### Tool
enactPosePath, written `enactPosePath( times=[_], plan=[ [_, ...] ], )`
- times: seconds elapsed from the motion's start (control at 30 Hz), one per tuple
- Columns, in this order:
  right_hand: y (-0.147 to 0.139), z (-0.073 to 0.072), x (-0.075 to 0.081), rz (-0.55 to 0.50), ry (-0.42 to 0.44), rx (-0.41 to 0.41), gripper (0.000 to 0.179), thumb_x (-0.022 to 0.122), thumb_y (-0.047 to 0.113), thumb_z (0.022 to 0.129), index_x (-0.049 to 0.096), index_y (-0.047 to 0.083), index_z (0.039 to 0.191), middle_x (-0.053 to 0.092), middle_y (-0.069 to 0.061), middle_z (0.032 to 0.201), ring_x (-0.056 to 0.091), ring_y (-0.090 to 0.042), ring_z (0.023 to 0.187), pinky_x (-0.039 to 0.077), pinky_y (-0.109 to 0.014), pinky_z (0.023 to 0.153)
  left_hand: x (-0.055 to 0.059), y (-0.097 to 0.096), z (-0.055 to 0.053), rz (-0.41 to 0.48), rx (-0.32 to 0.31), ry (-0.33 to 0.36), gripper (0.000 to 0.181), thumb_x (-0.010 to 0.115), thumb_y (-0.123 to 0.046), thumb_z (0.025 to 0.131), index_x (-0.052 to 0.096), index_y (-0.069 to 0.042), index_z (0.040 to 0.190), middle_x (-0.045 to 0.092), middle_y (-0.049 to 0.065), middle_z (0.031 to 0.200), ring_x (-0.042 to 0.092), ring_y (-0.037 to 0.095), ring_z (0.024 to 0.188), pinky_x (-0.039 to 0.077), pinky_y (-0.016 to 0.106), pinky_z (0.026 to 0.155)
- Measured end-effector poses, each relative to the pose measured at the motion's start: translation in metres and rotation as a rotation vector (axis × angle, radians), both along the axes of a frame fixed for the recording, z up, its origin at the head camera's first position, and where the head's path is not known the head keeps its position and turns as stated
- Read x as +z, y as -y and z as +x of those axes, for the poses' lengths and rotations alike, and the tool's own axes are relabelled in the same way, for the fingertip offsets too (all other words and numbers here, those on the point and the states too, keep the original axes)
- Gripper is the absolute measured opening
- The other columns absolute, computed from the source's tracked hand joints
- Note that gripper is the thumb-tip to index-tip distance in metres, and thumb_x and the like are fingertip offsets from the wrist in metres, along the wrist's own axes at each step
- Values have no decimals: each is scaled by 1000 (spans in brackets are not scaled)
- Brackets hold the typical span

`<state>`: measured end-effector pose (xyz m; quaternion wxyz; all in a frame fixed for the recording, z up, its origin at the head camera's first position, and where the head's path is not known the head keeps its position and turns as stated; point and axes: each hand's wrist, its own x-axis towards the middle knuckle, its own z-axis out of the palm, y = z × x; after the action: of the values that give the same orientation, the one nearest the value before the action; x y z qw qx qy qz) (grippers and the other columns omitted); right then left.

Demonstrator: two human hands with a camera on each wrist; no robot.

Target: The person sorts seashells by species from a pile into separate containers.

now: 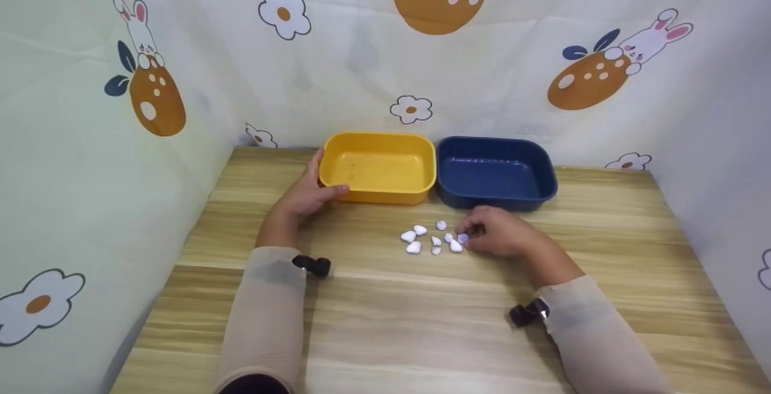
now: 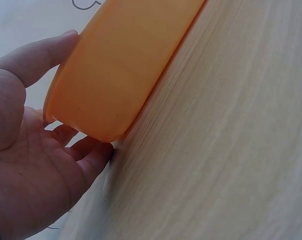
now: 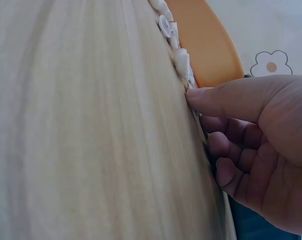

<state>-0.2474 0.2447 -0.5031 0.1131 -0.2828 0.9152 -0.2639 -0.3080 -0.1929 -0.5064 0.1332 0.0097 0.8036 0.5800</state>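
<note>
My left hand (image 1: 304,192) grips the left end of a yellow plastic bin (image 1: 385,197), thumb on its front rim. In the left wrist view, the other fingers reach around the end of the bin near the tabletop. My right hand (image 1: 500,231) is low over the table in front of the blue bin (image 1: 494,201). Its thumb and forefinger pinch a small, pale purple round button (image 1: 462,238) at the right of a loose group. That group mixes white pebbles (image 1: 414,247) and round pale buttons (image 1: 441,225). In the right wrist view, the remaining fingers are curled.
Both bins stand side by side at the back of the wood-grain table (image 1: 385,322), with only the bins' own walls and floors showing inside. A printed cloth (image 1: 343,68) hangs behind and at both sides. A small black camera (image 1: 313,266) is strapped to the left wrist.
</note>
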Motion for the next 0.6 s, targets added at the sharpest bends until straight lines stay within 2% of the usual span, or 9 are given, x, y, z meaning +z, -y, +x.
enactPosePath(
  times=[0.13,0.3,0.6],
  plan=[
    [0,0,0,9,-15,21,19,83,20,92,83,19,110,74,0,104,62,-16,100,54,-34,91,1,0,0,7,-3,6,122,86,-30,89,-2,-31,174,4,4,183,17,27,167,11,43,139],
    [-1,-1,2,6,-22,47,21,84,20,91,82,17,112,75,-1,104,64,-17,99,55,-34,89,2,1,2,18,-4,12,122,85,-30,90,-4,-31,174,2,4,183,16,27,167,9,43,139],
    [0,1,3,12,-7,44,19,83,17,91,83,17,110,75,-1,104,64,-17,99,55,-33,89,4,0,3,14,-9,4,121,85,-30,91,-3,-31,174,2,3,184,15,26,167,10,43,139]
  ],
)
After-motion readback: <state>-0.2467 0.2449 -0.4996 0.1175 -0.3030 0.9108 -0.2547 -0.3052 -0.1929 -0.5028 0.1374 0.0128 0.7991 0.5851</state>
